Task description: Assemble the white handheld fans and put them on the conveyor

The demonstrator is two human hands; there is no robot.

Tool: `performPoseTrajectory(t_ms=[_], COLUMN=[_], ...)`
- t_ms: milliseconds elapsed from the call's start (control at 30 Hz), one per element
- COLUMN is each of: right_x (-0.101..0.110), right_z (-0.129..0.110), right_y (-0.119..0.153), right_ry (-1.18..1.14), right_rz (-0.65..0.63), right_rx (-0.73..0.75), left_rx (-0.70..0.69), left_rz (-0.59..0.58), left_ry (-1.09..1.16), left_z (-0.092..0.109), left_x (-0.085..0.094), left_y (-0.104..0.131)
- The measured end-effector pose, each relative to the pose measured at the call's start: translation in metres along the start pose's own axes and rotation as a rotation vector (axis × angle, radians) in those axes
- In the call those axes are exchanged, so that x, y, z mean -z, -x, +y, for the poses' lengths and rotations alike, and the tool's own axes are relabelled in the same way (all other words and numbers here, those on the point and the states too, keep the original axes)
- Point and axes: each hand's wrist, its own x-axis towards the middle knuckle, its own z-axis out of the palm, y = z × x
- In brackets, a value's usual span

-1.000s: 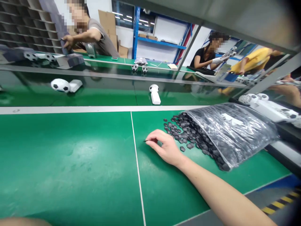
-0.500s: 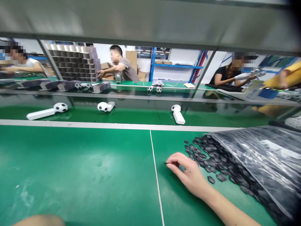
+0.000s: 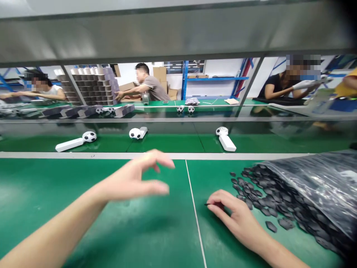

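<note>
My right hand (image 3: 237,217) pinches a small black piece (image 3: 206,204) between thumb and forefinger, low over the green table (image 3: 134,234). Beside it, many black pentagon-shaped pieces (image 3: 259,190) spill from a clear plastic bag (image 3: 315,186). My left hand (image 3: 134,178) is in the air over the table, thumb and fingers apart, holding nothing; it is slightly blurred. Beyond it on the lower green strip lie white-handled items with football-patterned heads: one at the left (image 3: 89,136), one in the middle (image 3: 135,133) and one at the right (image 3: 227,142).
A pale ledge (image 3: 164,155) separates my table from the green strip. A metal shelf (image 3: 167,33) hangs across the top. Several people sit across the line, one beside stacked boxes (image 3: 96,87). Two more football heads (image 3: 180,108) rest on the far side.
My left hand has come up from the lower left edge and reached over the table, fingers spread. My right hand keeps its pinch on the black piece. The view has shifted slightly.
</note>
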Motion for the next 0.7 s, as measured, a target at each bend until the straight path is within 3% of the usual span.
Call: performPoseTrajectory(t_ms=[33,100,200,300,367,433,500,600,700], right_x=[0.000,0.002,0.003,0.003,0.004,0.005,0.006,0.007,0.006], right_z=[0.000,0.001,0.004,0.007,0.008,0.009,0.009,0.009,0.009], right_y=[0.000,-0.001,-0.002,-0.003,-0.004,-0.006,-0.006,-0.006,-0.005], right_ry=[-0.002,-0.004,-0.004,0.000,0.000,-0.007,-0.019,-0.040,-0.051], right_rz=[0.004,0.012,0.010,0.010,0.013,0.016,0.021,0.016,0.014], right_rx=[-0.002,-0.010,-0.033,-0.069,-0.097,-0.120,-0.129,-0.116,-0.073], left_rx=[0.000,0.014,0.224,0.382,0.424,0.406,0.357,0.328,0.310], left_rz=[0.018,0.181,0.261,0.214,0.141,0.090,0.061,0.002,-0.086], left_ry=[-0.127,-0.463,-0.746,-0.794,-0.784,-0.795,-0.841,-0.919,-0.933], left_z=[-0.015,-0.053,-0.116,-0.160,-0.173,-0.173,-0.160,-0.122,-0.072], left_x=[0.004,0.013,0.027,0.037,0.040,0.038,0.033,0.014,-0.014], left_y=[-0.021,-0.062,-0.112,-0.145,-0.157,-0.162,-0.159,-0.138,-0.097])
